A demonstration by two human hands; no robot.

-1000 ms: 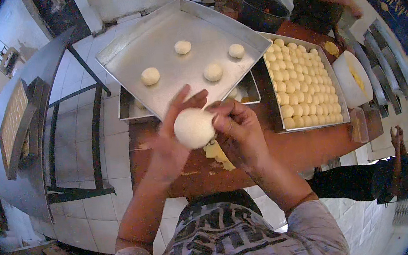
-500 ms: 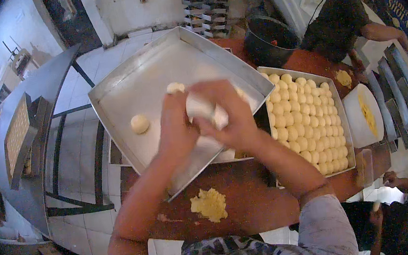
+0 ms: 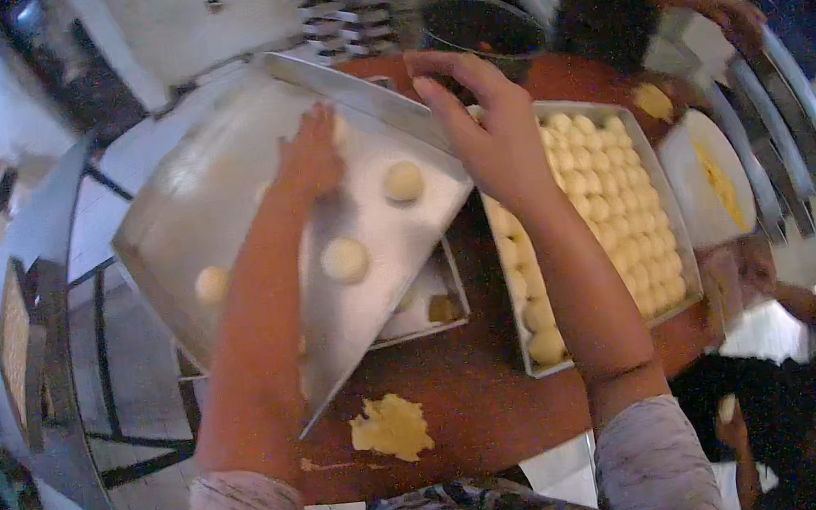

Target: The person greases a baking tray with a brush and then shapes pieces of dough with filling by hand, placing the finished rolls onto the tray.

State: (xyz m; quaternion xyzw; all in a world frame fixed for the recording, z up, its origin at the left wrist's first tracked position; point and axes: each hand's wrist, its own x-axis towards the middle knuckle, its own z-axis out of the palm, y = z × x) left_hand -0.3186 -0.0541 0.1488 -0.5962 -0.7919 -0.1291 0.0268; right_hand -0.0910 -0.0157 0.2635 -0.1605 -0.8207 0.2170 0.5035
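My left hand (image 3: 312,157) reaches into a large metal tray (image 3: 216,156), fingers stretched out, beside a pale dough ball (image 3: 340,130) partly behind it. Other dough balls sit apart in the same tray: one (image 3: 403,182) to the right, another (image 3: 345,260) nearer me and a third (image 3: 213,284) by my left forearm. Over the tray's right rim hangs my right hand (image 3: 485,115), thumb and fingers apart, with nothing seen in it. Just right of that forearm stands a second tray (image 3: 527,374) packed with rows of dough balls.
The metal tray rests askew over another tray (image 3: 459,279) on the reddish-brown table (image 3: 508,425). A flat dough scrap (image 3: 393,428) lies in front. Further right are a white tub (image 3: 705,171) and upright metal pans (image 3: 777,132). A black bucket (image 3: 483,30) stands behind; co-workers are at the right.
My hands have parted from the pale dough they held together. The left has gone down into the tray, the right up toward its rim. More dough balls now show, and the view has shifted.
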